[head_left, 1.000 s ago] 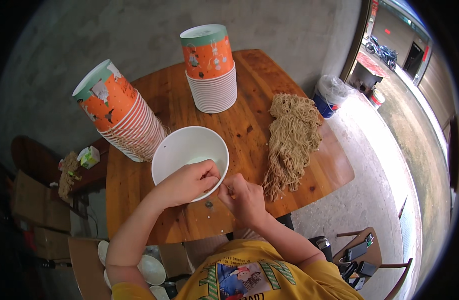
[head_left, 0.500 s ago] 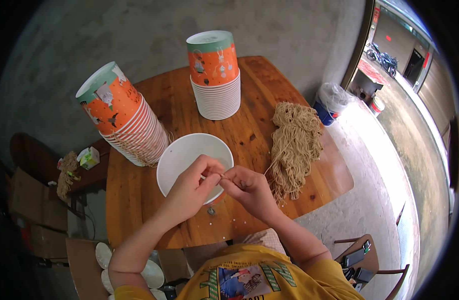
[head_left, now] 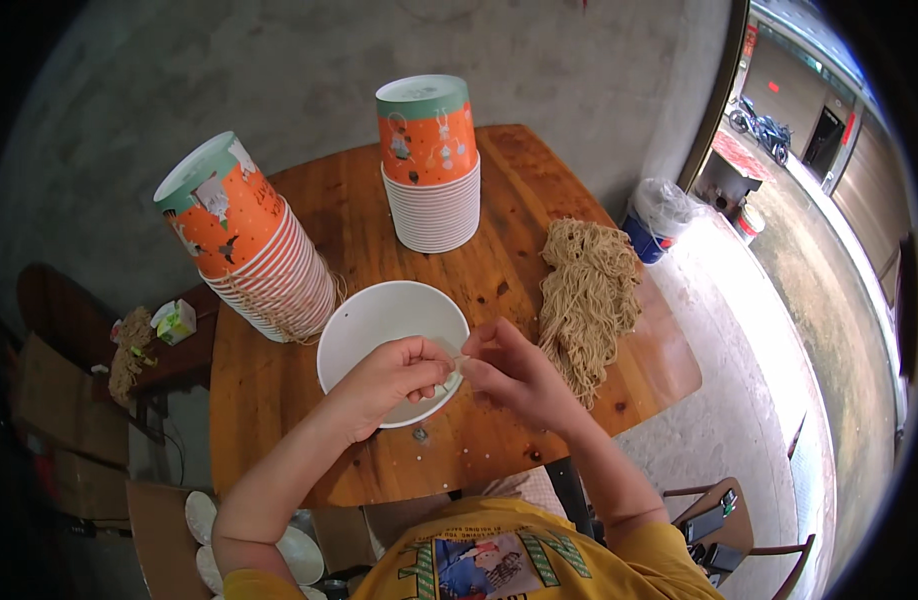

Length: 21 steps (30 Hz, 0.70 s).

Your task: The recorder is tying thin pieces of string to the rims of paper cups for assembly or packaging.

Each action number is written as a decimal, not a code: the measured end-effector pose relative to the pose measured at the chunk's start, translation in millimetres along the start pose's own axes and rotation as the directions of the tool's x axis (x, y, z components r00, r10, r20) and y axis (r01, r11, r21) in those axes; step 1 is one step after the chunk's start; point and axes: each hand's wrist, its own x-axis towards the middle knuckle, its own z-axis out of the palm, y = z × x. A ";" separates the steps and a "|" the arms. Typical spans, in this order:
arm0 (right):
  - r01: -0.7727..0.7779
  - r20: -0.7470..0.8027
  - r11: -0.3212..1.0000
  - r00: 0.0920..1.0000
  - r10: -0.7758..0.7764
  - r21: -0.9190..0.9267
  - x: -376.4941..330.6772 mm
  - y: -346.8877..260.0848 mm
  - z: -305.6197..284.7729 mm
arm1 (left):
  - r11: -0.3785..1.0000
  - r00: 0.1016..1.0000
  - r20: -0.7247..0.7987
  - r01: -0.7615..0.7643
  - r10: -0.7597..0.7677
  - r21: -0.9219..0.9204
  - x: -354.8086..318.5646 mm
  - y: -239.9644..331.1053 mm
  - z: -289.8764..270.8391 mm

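At the near edge, a yellow shirt [head_left: 459, 535] with a printed picture across the chest. At the near right, a wooden chair [head_left: 741, 500] with dark devices on the seat. Next, a brown wooden worktop [head_left: 309, 465], dark-knotted, dotted with white specks toward the near side.

Above it, both hands close together: left hand [head_left: 389, 380] over the tub, fingers curled, thumb and forefinger pinched narrow; right hand [head_left: 511, 370] at the tub's right rim, fingertips likewise drawn in. Between the two sets of fingertips, a pale scrap [head_left: 458, 363], thin and light in tone; too small to tell strand from sliver.

Beneath, a tub [head_left: 374, 315], mouth up on the worktop, wide and round, smooth white inside, with one dark speck high on the far left wall.

To the right, apart from the tub, a tan yarn bundle [head_left: 589, 295], wavy and loose, bulky at the far end, tapering to separate ends nearby. To the left, just beside the tub, an upturned left stack [head_left: 241, 218], orange with pale and dark figures, green-banded, tan strands across the white rims. Farther, an upturned far stack [head_left: 429, 150], similarly coloured, with evenly nested white rims. Behind, a grey wall [head_left: 259, 70].
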 end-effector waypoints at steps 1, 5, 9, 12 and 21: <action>-0.069 0.061 0.997 0.996 0.066 0.045 -2.0 -6.4 -6.4 | 1.000 1.000 -0.001 0.000 0.000 -0.001 -0.6 0.8 1.5; -0.055 0.385 0.998 0.922 0.051 -0.001 8.1 -22.0 -22.5 | 0.999 0.999 0.019 -0.035 0.036 -0.041 -3.4 3.9 6.5; -0.049 0.417 0.978 0.908 -0.041 0.204 22.8 -24.7 -26.7 | 0.997 0.998 0.018 -0.059 0.060 -0.044 -4.0 0.5 9.4; -0.121 0.257 0.992 0.960 0.108 0.034 31.0 -28.6 -22.1 | 0.997 0.997 -0.004 -0.076 0.076 0.017 -2.5 -2.8 10.3; -0.060 0.204 0.998 0.977 0.055 0.018 29.3 -19.8 -25.5 | 0.997 0.998 0.015 -0.069 0.069 0.035 1.2 -0.2 18.4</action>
